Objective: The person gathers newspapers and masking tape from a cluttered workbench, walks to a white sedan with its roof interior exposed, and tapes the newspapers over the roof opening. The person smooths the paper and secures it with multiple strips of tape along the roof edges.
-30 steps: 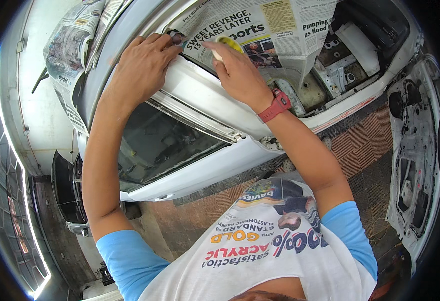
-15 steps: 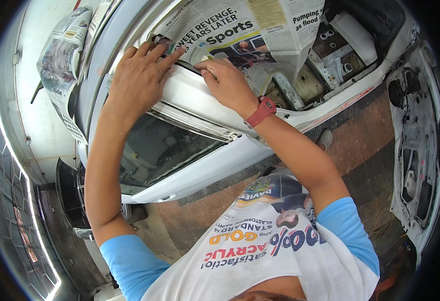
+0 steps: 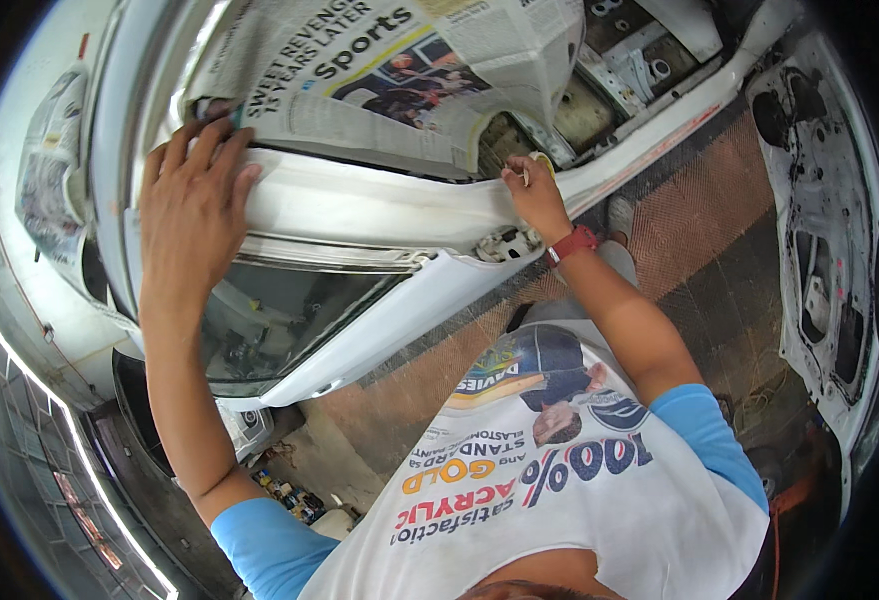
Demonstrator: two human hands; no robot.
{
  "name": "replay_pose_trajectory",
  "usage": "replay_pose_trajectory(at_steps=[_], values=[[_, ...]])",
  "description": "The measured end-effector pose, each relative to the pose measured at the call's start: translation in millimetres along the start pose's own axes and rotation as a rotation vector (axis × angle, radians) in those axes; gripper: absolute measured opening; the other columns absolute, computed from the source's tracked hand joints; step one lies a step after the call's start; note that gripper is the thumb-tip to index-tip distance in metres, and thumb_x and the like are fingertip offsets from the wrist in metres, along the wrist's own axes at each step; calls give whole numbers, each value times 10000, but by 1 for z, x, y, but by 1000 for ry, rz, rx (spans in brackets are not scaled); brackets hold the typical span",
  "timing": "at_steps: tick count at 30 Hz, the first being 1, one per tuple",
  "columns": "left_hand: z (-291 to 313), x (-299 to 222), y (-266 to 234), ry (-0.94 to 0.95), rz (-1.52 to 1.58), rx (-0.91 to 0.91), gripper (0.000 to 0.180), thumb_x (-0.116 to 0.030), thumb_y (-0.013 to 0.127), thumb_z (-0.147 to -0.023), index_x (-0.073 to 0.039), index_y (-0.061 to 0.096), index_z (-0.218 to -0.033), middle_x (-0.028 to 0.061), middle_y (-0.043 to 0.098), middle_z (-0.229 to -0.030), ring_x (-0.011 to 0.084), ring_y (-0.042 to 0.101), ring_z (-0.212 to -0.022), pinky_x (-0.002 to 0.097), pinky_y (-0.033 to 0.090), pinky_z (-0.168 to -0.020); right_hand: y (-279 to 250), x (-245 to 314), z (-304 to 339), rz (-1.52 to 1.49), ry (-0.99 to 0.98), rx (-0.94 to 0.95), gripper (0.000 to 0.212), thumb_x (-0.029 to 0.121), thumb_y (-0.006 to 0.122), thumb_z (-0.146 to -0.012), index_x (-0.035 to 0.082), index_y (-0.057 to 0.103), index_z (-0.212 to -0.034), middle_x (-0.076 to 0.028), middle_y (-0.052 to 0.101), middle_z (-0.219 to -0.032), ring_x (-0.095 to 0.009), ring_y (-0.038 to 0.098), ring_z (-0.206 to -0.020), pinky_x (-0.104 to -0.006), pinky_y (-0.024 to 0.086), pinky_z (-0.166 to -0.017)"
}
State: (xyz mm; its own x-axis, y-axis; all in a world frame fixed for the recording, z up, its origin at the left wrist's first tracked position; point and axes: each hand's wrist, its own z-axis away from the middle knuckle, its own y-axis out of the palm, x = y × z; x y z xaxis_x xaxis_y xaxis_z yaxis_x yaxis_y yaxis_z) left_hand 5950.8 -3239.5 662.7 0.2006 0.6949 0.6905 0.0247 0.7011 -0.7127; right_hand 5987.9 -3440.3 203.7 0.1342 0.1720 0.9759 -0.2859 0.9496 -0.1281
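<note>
My left hand point(image 3: 194, 205) lies on the white car body pillar point(image 3: 359, 200), fingers spread and fingertips over the left corner of a newspaper sheet point(image 3: 289, 125). The sheet covers the window opening, its lower edge running along a dark seam in the pillar. Farther right, at the end of that edge, my right hand point(image 3: 536, 200) is closed with fingers pinched. A small yellowish roll point(image 3: 543, 161), apparently masking tape, shows partly behind its fingers; the rest is hidden. A red watch point(image 3: 572, 244) is on my right wrist.
Below the pillar is a car door with dark glass point(image 3: 289, 310), standing ajar. Bare metal inner panels point(image 3: 639, 75) show at the upper right. A detached door shell point(image 3: 824, 230) stands at the far right. More newspaper point(image 3: 51, 175) covers a part at the left. Patterned matting point(image 3: 679, 220) lies on the floor.
My right hand has moved right along the pillar, away from my left hand, to the newspaper's far lower end. My left hand stays at the left corner. The whole view has shifted.
</note>
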Motion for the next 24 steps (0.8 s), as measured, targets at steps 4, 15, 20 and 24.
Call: replay_pose_trajectory(at_steps=[4,15,20,24], values=[[-9,-11,-15,-23,-57,47,377,-297,631,-1111,-128,734,-1432,67,687,-1475,284,576,-1449,477,420,-1218,23,-65,-28,-101,282,198,531,536,651,-1090,63,830,-1251,-264,764,-1322,-417,747,-1208,-472,558,-1051],[-8,-22,-18,-139,-108,270,457,-324,569,-1151,-195,631,-1584,68,613,-1585,297,502,-1541,508,374,-1294,61,-40,-139,405,339,1030,1149,857,738,-866,-43,612,-1569,-280,554,-1664,-424,550,-1538,-492,452,-1255],[-14,-26,-18,-151,-112,282,456,-316,578,-1147,-170,632,-1576,73,612,-1583,300,498,-1549,518,376,-1299,81,-78,-159,355,366,1009,992,679,851,-880,-14,639,-1557,-246,600,-1635,-393,588,-1508,-487,477,-1230],[-29,-27,-24,-157,-93,285,449,-314,587,-1145,-157,637,-1563,79,615,-1576,301,503,-1549,525,373,-1300,77,-99,-170,-150,542,1035,870,562,885,-900,-21,672,-1511,-227,673,-1559,-384,644,-1444,-470,519,-1189]])
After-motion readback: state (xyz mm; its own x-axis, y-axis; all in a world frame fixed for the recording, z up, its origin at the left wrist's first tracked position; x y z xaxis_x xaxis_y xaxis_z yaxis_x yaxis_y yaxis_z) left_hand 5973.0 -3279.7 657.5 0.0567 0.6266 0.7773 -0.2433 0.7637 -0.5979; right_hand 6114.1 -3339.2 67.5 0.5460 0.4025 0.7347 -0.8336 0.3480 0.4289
